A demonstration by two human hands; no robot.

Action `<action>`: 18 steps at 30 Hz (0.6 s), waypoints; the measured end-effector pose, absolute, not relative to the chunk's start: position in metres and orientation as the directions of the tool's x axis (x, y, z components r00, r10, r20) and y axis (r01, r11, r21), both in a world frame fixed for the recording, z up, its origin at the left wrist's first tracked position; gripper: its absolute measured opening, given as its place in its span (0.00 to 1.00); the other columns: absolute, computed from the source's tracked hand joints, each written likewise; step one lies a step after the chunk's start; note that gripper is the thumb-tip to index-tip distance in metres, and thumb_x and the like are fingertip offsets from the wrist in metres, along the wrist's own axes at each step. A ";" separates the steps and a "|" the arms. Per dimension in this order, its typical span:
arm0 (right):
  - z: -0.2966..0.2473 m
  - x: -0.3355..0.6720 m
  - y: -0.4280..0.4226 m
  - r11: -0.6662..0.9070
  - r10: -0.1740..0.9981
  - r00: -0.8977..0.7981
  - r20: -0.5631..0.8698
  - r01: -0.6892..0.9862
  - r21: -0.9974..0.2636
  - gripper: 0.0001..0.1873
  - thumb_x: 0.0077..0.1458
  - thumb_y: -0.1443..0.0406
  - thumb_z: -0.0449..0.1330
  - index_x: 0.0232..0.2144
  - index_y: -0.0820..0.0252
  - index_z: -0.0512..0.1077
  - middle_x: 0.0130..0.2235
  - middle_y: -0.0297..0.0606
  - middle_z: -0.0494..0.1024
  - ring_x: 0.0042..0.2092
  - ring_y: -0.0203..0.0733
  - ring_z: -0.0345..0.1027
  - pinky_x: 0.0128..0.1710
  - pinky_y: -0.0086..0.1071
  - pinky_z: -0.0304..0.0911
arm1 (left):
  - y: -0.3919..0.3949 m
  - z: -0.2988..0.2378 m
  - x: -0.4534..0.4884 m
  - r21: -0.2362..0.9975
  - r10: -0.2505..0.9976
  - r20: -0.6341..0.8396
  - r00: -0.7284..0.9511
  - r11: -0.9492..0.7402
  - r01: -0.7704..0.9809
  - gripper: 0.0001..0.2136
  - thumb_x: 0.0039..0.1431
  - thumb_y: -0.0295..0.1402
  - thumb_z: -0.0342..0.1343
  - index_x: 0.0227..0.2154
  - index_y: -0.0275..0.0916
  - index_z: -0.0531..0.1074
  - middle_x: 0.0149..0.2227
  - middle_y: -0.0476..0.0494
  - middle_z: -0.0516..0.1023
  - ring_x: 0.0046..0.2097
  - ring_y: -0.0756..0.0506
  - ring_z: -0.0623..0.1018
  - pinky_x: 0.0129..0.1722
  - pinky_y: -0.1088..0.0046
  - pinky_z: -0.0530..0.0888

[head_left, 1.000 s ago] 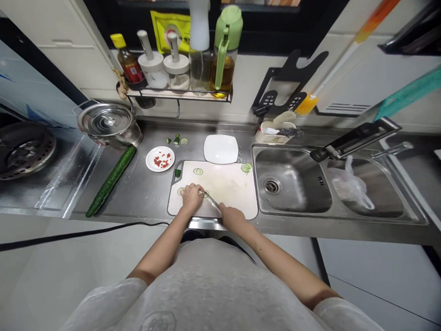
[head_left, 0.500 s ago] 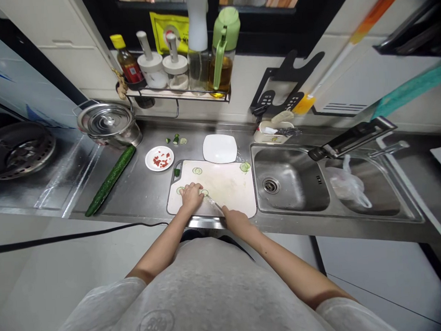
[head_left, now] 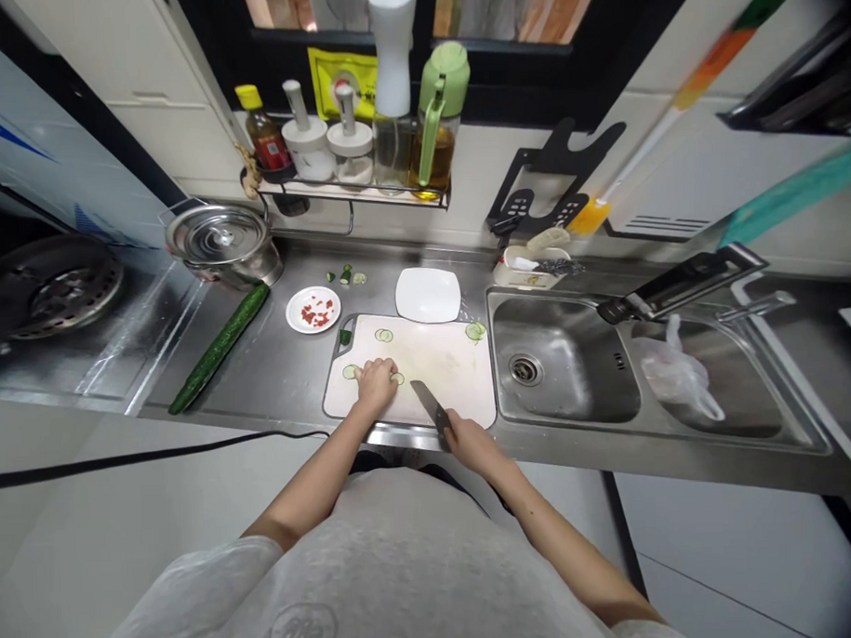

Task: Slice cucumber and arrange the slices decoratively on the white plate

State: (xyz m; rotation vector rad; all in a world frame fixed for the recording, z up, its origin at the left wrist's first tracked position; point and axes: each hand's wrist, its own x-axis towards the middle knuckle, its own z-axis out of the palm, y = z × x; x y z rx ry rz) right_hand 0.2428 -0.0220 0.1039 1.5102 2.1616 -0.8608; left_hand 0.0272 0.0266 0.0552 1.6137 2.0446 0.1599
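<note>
Grip: the right hand [head_left: 468, 438] is wrapping its fingers around the handle of a knife [head_left: 428, 403]; the left hand [head_left: 377, 384] is resting over the cutting board [head_left: 445, 360], its fingers bent and close together (whether they are pinching anything underneath, I cannot tell).
Blade: it is pointing away from the body and slanting toward the left hand, its tip sitting apart from the fingers; whether it is touching the board is too hard to see.
Slices: one cucumber slice [head_left: 398, 379] is lying just beside the left fingers, on the knife's side; another slice [head_left: 349, 371] is lying on the hand's other side; an overlapping pair [head_left: 383, 335] is sitting farther back, and a small pile [head_left: 475, 331] is occupying the far right corner.
Board handle: a dark green chunk [head_left: 344, 337] is sitting at its opening.
Whole cucumber [head_left: 221, 349]: it is lying slantwise on the counter [head_left: 274, 371], left of the board, its far end reaching near the lidded pot [head_left: 220, 238].
Plate [head_left: 313, 309]: it is holding small red pieces [head_left: 316, 313], behind and left of the board.
Dish [head_left: 428, 296]: it is sitting just behind the board.
Scraps [head_left: 345, 275]: they are lying between the pot and the dish, behind the plate.
Sink [head_left: 567, 361]: it is flanking the board on the right, a plastic bag [head_left: 679, 371] lying in its right-hand basin.
</note>
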 end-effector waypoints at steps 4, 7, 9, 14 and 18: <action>0.097 0.252 -0.018 0.165 0.745 -0.304 -0.593 0.946 -0.278 0.15 0.64 0.65 0.44 0.51 0.63 0.60 0.40 0.47 0.77 0.40 0.44 0.70 0.33 0.30 0.49 | 0.025 0.061 0.029 0.456 0.937 -0.311 -0.156 0.291 0.841 0.06 0.57 0.28 0.50 0.34 0.43 0.71 0.38 0.44 0.78 0.46 0.41 0.70 0.47 0.61 0.58; 0.094 0.254 -0.015 0.153 0.758 -0.295 -0.581 0.947 -0.281 0.16 0.64 0.65 0.44 0.52 0.64 0.60 0.40 0.49 0.77 0.41 0.45 0.70 0.33 0.30 0.49 | 0.022 0.066 0.019 0.497 0.937 -0.281 -0.208 0.327 0.804 0.06 0.57 0.30 0.51 0.35 0.43 0.72 0.37 0.46 0.78 0.45 0.41 0.72 0.47 0.62 0.58; 0.093 0.252 -0.014 0.156 0.756 -0.296 -0.584 0.948 -0.277 0.16 0.64 0.65 0.45 0.53 0.64 0.59 0.41 0.49 0.77 0.41 0.45 0.71 0.33 0.30 0.49 | 0.019 0.068 0.006 0.506 0.923 -0.274 -0.269 0.376 0.776 0.06 0.57 0.31 0.51 0.36 0.44 0.72 0.37 0.46 0.79 0.46 0.42 0.73 0.48 0.62 0.58; 0.089 0.247 -0.010 0.197 0.752 -0.314 -0.579 0.946 -0.256 0.15 0.64 0.65 0.45 0.52 0.63 0.60 0.41 0.48 0.77 0.40 0.44 0.71 0.33 0.30 0.48 | 0.012 0.070 -0.037 0.469 0.860 -0.299 -0.414 0.510 0.721 0.08 0.59 0.30 0.50 0.38 0.44 0.73 0.38 0.46 0.80 0.46 0.42 0.74 0.47 0.62 0.58; 0.088 0.244 -0.004 0.214 0.760 -0.316 -0.567 0.947 -0.241 0.15 0.64 0.64 0.45 0.51 0.62 0.60 0.40 0.48 0.77 0.39 0.44 0.71 0.32 0.30 0.48 | 0.009 0.067 -0.056 0.438 0.829 -0.316 -0.462 0.559 0.704 0.09 0.58 0.30 0.50 0.38 0.45 0.73 0.38 0.47 0.80 0.45 0.42 0.74 0.48 0.62 0.59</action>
